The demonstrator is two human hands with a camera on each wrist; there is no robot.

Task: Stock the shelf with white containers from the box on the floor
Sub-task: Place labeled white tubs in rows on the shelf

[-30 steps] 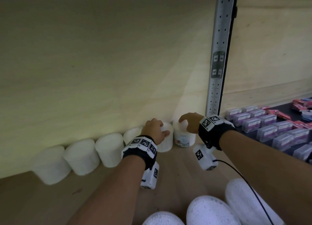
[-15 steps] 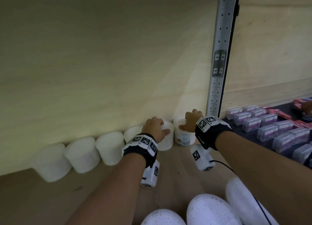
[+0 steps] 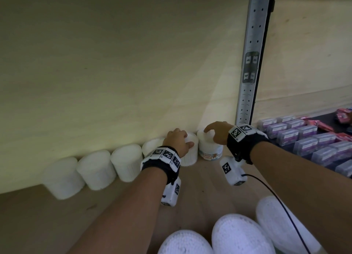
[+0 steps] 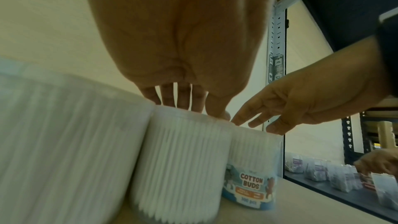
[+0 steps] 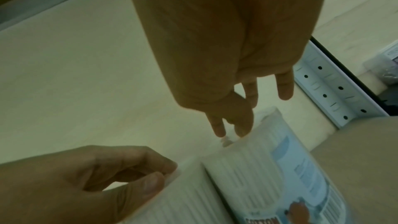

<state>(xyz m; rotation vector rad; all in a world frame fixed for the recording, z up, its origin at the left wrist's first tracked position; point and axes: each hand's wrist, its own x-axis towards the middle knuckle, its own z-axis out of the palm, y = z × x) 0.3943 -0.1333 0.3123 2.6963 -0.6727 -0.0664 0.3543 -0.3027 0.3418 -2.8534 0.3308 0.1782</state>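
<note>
White containers (image 3: 96,169) stand in a row along the back of the wooden shelf (image 3: 47,215), against its pale back panel; the ones at the left end are blurred, with no label to be read. Three more containers (image 3: 240,234) at the bottom of the head view are cut off by the frame edge. The rightmost container in the row (image 4: 254,173) is a clear tub packed with white sticks, its blue label reading "COTTON BUDS". Its neighbour (image 4: 178,164) shows only white ribbing. The left hand (image 3: 178,140) sits on this neighbour's top, fingers (image 4: 183,98) and thumb curled round the rim, covering most of the lid. The right hand (image 3: 218,132) is spread loosely over the labelled tub, its fingertips (image 5: 218,129) touching the lid's edge without gripping. Purple packs (image 3: 304,137) fill the next bay.
</note>
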